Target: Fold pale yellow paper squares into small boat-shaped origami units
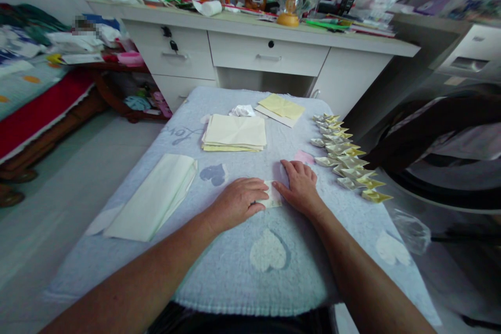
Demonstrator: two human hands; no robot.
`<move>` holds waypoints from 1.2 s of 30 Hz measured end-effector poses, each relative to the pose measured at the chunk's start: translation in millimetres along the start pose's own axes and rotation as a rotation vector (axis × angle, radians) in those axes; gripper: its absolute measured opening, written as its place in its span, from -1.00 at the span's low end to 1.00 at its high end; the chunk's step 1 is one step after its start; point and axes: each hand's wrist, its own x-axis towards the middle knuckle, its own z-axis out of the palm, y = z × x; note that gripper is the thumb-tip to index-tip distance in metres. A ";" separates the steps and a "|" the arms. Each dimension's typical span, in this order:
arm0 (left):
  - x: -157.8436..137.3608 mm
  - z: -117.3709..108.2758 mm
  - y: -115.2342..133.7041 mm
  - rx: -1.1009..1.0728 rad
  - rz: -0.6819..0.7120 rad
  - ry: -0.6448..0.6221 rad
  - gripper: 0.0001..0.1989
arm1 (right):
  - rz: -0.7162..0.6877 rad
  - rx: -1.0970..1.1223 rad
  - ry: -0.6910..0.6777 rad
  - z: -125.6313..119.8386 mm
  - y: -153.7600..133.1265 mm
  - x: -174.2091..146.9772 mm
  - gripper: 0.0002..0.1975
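Note:
A small folded piece of pale paper (275,194) lies flat on the cloth-covered table, between my two hands. My left hand (240,199) rests over its left side with the fingers stretched out and the thumb apart. On the other side, my right hand (300,183) has its thumb at the paper's right edge; its fingers are spread on the cloth. Beyond them sits a stack of cream and yellow paper sheets (235,131). Off to the right, several folded paper boats (346,154) stand in rows.
A large folded white paper (154,198) lies at the left. Near the far edge are two loose sheets (281,108) and a crumpled white tissue (242,110). A white desk (270,55) crowded with items stands behind; a front-loading washing machine (462,115) is at the right.

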 end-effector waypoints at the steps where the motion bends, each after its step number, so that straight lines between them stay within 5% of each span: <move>1: -0.1 0.3 -0.5 0.003 0.003 -0.003 -0.83 | 0.011 -0.008 0.003 -0.3 -1.5 0.7 -0.39; 10: 1.5 -0.5 1.0 0.010 -0.001 0.009 -0.84 | 0.033 -0.052 0.058 3.8 -7.3 1.7 -0.49; 16: 2.8 -2.4 4.9 0.039 0.040 -0.027 -0.86 | 0.044 -0.106 0.098 4.5 -16.5 0.1 -0.37; 25: 1.3 -2.8 2.9 0.005 0.002 0.007 -0.85 | 0.061 -0.025 0.081 6.2 -6.5 4.2 -0.53; 32: 7.8 -4.1 1.6 -0.084 -0.073 0.099 -0.90 | -0.079 0.117 0.008 -1.1 -1.7 -2.8 -0.70; 36: 10.1 -3.4 1.5 -0.056 -0.155 0.110 -0.63 | -0.118 0.165 -0.017 -4.4 -3.3 -4.6 -0.73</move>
